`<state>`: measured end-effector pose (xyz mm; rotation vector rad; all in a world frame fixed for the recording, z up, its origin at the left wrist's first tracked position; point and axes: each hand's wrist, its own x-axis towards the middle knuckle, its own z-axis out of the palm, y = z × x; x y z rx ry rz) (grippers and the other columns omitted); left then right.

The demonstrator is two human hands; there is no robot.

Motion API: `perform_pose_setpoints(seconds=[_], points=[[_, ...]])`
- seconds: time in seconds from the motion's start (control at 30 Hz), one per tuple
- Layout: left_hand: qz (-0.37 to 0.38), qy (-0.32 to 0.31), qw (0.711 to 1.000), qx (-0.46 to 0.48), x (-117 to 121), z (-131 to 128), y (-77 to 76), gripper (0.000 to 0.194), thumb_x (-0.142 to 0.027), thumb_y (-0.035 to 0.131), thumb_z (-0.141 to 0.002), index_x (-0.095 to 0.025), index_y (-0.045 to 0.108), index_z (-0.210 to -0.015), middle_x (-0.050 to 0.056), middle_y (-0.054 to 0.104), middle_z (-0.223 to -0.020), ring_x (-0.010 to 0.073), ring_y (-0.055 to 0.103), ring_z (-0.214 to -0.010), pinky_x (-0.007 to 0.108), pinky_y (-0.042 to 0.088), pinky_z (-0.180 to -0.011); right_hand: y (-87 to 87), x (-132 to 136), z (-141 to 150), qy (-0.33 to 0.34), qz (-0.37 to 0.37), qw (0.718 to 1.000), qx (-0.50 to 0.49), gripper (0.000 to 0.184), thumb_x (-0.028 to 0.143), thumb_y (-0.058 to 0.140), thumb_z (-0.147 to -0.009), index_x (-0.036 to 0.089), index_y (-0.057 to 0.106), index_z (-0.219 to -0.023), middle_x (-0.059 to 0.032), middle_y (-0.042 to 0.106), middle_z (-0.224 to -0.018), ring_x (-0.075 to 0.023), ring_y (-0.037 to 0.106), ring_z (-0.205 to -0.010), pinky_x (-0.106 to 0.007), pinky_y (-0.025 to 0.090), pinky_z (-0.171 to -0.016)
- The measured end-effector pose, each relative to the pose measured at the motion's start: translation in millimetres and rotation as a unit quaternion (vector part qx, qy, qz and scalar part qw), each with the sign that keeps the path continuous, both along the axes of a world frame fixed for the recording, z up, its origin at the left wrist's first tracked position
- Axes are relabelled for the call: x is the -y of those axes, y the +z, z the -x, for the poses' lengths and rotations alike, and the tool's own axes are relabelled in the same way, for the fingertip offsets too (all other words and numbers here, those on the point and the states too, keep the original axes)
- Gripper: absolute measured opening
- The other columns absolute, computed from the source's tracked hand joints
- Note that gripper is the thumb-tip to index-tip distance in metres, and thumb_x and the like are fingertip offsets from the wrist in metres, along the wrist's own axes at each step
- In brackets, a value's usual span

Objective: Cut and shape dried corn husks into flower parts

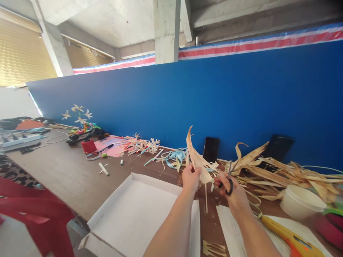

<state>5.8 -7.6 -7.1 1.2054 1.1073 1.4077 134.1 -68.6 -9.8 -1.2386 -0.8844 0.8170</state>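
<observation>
My left hand [190, 180] pinches a pale, dried corn husk [197, 159] and holds it upright above the brown table. The husk's curled tip points up, and its lower edge reaches toward my other hand. A pair of scissors with black handles [229, 188] is in my right hand [237, 200], its blades pointing up and away from the husk. The right fingertips are close to the husk's lower right edge; whether they touch it I cannot tell. Beyond them lies a heap of dried husks [284, 175]. Cut husk pieces [213, 248] rest near the front.
An open white box [144, 207] lies left of my forearms. At right are a yellow glue gun [286, 233], a white bowl [302, 201] and papers. A phone [211, 150] leans on the blue partition [160, 100]. Husk flowers [152, 145] and red thread [88, 146] lie farther left.
</observation>
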Motion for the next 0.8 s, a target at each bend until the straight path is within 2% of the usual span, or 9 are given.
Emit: perform_pose_setpoints(seconds=[0.07, 0.23, 0.33, 0.47, 0.53, 0.67, 0.8], points=[[-0.011, -0.017, 0.999, -0.031, 3, -2, 1.5, 0.017, -0.029, 0.060, -0.067, -0.015, 0.064, -0.074, 0.002, 0.061, -0.065, 0.0129, 0.053, -0.060, 0.022, 0.039, -0.057, 0.0, 0, -2, -0.002, -0.018, 1.000, -0.014, 0.048, 0.047, 0.067, -0.064, 0.020, 0.059, -0.104, -0.0024, 0.065, -0.076, -0.0179, 0.059, -0.068, -0.022, 0.040, -0.046], [-0.033, -0.058, 0.994, -0.092, 6, -6, 0.2, 0.016, -0.030, 0.059, -0.067, -0.015, 0.063, -0.069, 0.000, 0.058, -0.060, 0.0109, 0.047, -0.055, 0.020, 0.035, -0.053, -3.9, 0, 2, 0.038, -0.028, 0.999, -0.014, 0.056, 0.040, 0.073, -0.059, 0.019, 0.057, -0.109, 0.0011, 0.064, -0.074, -0.0114, 0.051, -0.051, -0.023, 0.037, -0.045], [-0.032, -0.084, 0.993, -0.079, 8, -7, -0.4, 0.020, -0.033, 0.060, -0.068, -0.015, 0.064, -0.072, 0.001, 0.059, -0.063, 0.0112, 0.048, -0.057, 0.020, 0.036, -0.053, -6.4, 0, 3, 0.033, -0.027, 0.999, -0.020, 0.055, 0.039, 0.072, -0.059, 0.019, 0.057, -0.109, 0.0026, 0.063, -0.069, -0.0102, 0.048, -0.047, -0.023, 0.036, -0.044], [-0.001, -0.180, 0.983, -0.038, 13, -11, 2.2, 0.025, -0.035, 0.064, -0.065, -0.014, 0.065, -0.078, 0.004, 0.063, -0.070, 0.0124, 0.052, -0.059, 0.021, 0.040, -0.054, -7.1, -1, -2, -0.017, -0.030, 0.999, -0.036, 0.056, 0.042, 0.072, -0.058, 0.018, 0.056, -0.107, 0.0023, 0.061, -0.065, -0.0109, 0.048, -0.046, -0.023, 0.035, -0.042], [0.018, -0.201, 0.979, -0.035, 14, -12, 2.4, 0.027, -0.034, 0.066, -0.062, -0.013, 0.065, -0.080, 0.005, 0.064, -0.071, 0.0126, 0.053, -0.057, 0.022, 0.040, -0.052, -6.6, -2, -4, -0.023, -0.031, 0.999, -0.035, 0.057, 0.043, 0.073, -0.056, 0.017, 0.057, -0.105, 0.0031, 0.059, -0.062, -0.0105, 0.046, -0.044, -0.023, 0.035, -0.041], [0.000, -0.150, 0.986, -0.078, 10, -11, 0.0, 0.021, -0.031, 0.064, -0.064, -0.014, 0.065, -0.076, 0.003, 0.062, -0.066, 0.0117, 0.050, -0.055, 0.021, 0.037, -0.051, -4.7, -1, -3, 0.006, -0.006, 1.000, -0.001, 0.056, 0.044, 0.072, -0.056, 0.018, 0.058, -0.104, 0.0041, 0.058, -0.058, -0.0106, 0.047, -0.043, -0.023, 0.036, -0.042], [-0.041, -0.079, 0.987, -0.137, 11, -9, 2.3, 0.017, -0.032, 0.060, -0.067, -0.015, 0.062, -0.067, -0.001, 0.056, -0.057, 0.0099, 0.045, -0.052, 0.020, 0.033, -0.051, -5.3, -2, -3, -0.008, 0.034, 0.998, 0.048, 0.051, 0.043, 0.071, -0.057, 0.018, 0.060, -0.100, 0.0043, 0.056, -0.050, -0.0131, 0.050, -0.043, -0.023, 0.036, -0.040]])
